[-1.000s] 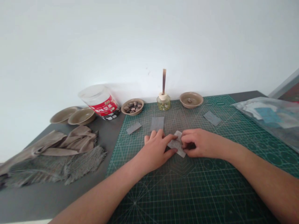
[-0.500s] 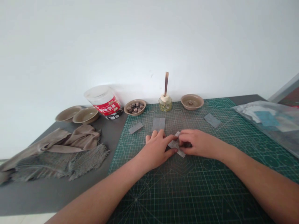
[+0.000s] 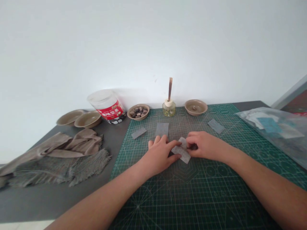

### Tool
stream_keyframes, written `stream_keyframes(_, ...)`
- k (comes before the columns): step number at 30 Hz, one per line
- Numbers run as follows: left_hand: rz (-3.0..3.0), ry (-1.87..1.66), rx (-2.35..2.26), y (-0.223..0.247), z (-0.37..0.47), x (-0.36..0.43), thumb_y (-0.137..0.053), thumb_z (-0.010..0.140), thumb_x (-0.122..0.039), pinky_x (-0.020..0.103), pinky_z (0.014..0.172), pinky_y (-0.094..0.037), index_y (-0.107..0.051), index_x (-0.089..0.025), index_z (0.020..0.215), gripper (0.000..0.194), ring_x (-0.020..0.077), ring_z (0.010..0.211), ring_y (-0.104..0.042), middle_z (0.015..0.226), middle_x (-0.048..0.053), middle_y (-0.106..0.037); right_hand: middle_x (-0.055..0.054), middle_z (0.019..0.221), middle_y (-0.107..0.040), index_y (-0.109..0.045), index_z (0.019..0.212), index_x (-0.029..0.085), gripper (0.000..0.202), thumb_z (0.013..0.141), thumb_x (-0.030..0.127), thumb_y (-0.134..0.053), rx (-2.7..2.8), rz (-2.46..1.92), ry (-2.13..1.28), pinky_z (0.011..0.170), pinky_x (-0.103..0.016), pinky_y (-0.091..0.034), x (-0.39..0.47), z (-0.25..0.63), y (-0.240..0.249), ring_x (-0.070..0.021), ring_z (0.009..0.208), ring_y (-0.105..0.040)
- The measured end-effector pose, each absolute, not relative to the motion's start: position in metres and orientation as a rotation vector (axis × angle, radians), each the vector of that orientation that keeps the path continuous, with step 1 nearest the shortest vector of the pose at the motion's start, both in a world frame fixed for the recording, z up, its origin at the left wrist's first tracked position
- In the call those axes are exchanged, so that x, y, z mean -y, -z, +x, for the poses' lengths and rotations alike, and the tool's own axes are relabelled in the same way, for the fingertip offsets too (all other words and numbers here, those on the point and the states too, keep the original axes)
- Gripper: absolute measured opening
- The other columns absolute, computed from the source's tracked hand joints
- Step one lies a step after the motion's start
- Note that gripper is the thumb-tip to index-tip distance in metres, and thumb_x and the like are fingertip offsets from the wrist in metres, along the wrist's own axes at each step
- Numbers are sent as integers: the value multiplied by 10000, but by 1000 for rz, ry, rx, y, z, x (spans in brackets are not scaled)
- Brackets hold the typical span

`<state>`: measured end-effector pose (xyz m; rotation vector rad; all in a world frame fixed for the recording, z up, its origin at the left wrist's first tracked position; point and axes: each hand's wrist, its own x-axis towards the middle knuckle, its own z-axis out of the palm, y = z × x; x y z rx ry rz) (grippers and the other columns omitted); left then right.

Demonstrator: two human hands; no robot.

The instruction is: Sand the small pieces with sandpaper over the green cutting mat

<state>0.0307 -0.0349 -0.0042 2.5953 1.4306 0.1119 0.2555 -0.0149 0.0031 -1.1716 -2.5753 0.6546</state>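
A small light-grey rectangular piece like sandpaper (image 3: pixel 183 155) lies creased on the green cutting mat (image 3: pixel 192 198). My left hand (image 3: pixel 159 155) holds its left side with thumb and forefinger, the other fingers spread on the mat. At the right edge of the piece, my right hand (image 3: pixel 202 145) is closed in a pinch; whatever is between its fingertips is hidden. Beyond my left fingers rests a larger grey piece (image 3: pixel 162 128). Narrower grey strips lie to the left (image 3: pixel 138 133) and right (image 3: pixel 216 126).
Along the wall stand a bowl of stones (image 3: pixel 138 113), a reed diffuser (image 3: pixel 169 108) and a bowl (image 3: pixel 196 107) with a small thing inside. Left are a plastic tub (image 3: pixel 107 107), two bowls (image 3: pixel 88 119) and crumpled cloths (image 3: pixel 64 166). A clear bag (image 3: pixel 271 124) lies right.
The lower part of the grey piece shows more openly and lies flatter between my hands. My right fingertips have shifted slightly up and right, off its middle. The view has tilted slightly.
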Motion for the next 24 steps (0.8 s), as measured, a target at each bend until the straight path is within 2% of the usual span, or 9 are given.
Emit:
stream_keyframes(3, 2584, -93, -1425, 1, 31, 36, -527, 926, -565, 455, 837, -415, -543, -420, 1329, 429, 312, 1066, -487, 1134, 78, -528, -16, 875, -591, -656, 798, 177, 56, 848, 200, -667, 2547, -1100, -680, 690, -260, -389, 19, 255, 0, -142, 770, -563)
stream_keyframes(8, 2569, -100, -1449, 0, 32, 37, -508, 935, -565, 472, 849, -413, -516, -433, 1358, 444, 315, 1063, -489, 1122, 77, -532, 2, 797, -566, -626, 744, 175, 106, 830, 199, -684, 2520, -1173, -677, 663, -263, -374, 23, 254, -1, -135, 715, -545)
stream_keyframes(12, 2573, -91, -1450, 2, 33, 36, -490, 943, -559, 472, 849, -417, -550, -402, 1324, 416, 319, 1064, -488, 1122, 84, -532, -4, 851, -588, -635, 775, 174, 68, 829, 165, -674, 2508, -1068, -736, 691, -259, -395, 23, 252, 0, -137, 756, -563)
stream_keyframes(19, 2567, -93, -1450, 3, 32, 35, -504, 937, -555, 477, 844, -413, -534, -422, 1345, 430, 323, 1063, -484, 1129, 82, -529, -25, 875, -611, -661, 847, 170, 50, 881, 199, -640, 2472, -1154, -601, 736, -277, -404, 23, 248, 4, -158, 808, -573)
stream_keyframes(24, 2569, -103, -1448, 3, 31, 33, -513, 922, -590, 466, 826, -398, -559, -449, 1323, 427, 318, 1040, -487, 1084, 71, -538, -3, 841, -591, -639, 756, 169, 95, 829, 189, -696, 2521, -1093, -661, 682, -254, -385, 26, 250, 1, -126, 737, -557)
